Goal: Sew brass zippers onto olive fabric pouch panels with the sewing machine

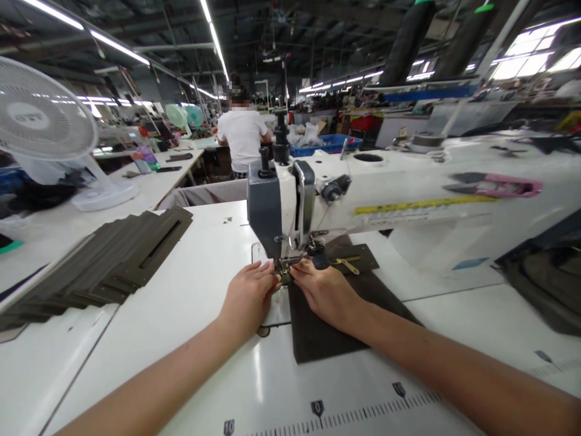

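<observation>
A white and dark-grey sewing machine head (265, 209) stands in front of me, its presser foot low over the metal needle plate (278, 312). Under the foot lies the edge of a dark olive fabric panel (324, 336), which spreads to the right and towards me. My left hand (251, 293) is just left of the foot, its fingertips closed on a small bit of the panel's edge. From the right, my right hand (324, 289) rests over the panel, fingers and thumb gripping it close to the needle. A gold zipper pull (348, 266) shows beyond that hand.
Stacked olive pieces with slots (136, 254) lie to the left. A white fan (45, 121) stands behind them. Pink-handled snippers (494, 183) and a yellow tape measure (422, 206) are on the machine arm. A person in a white shirt (242, 136) sits farther ahead.
</observation>
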`<state>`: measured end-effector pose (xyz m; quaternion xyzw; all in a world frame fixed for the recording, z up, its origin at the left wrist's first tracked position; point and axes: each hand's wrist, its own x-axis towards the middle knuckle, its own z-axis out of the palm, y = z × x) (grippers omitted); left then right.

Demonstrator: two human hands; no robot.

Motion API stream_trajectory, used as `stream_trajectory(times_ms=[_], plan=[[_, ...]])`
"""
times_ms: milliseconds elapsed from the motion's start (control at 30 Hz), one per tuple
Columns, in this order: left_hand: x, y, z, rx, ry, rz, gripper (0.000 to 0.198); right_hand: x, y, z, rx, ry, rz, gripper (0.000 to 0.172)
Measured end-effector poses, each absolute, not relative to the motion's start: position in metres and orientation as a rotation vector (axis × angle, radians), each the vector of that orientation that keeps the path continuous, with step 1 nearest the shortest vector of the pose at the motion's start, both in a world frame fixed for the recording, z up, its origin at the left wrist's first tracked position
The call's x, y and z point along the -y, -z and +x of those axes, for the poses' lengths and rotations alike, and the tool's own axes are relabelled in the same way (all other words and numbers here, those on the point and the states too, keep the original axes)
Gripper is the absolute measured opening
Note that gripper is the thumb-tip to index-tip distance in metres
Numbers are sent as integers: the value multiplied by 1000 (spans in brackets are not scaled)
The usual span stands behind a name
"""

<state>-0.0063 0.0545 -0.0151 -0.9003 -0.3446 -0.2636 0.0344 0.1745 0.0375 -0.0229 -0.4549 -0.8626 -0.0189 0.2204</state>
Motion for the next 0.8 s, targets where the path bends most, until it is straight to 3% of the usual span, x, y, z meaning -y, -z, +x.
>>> stream_trajectory(times_ms=[800], plan=[[-52, 17, -5, 1101, 878, -2732, 18, -39, 26, 174, 2277, 27, -1204, 21]])
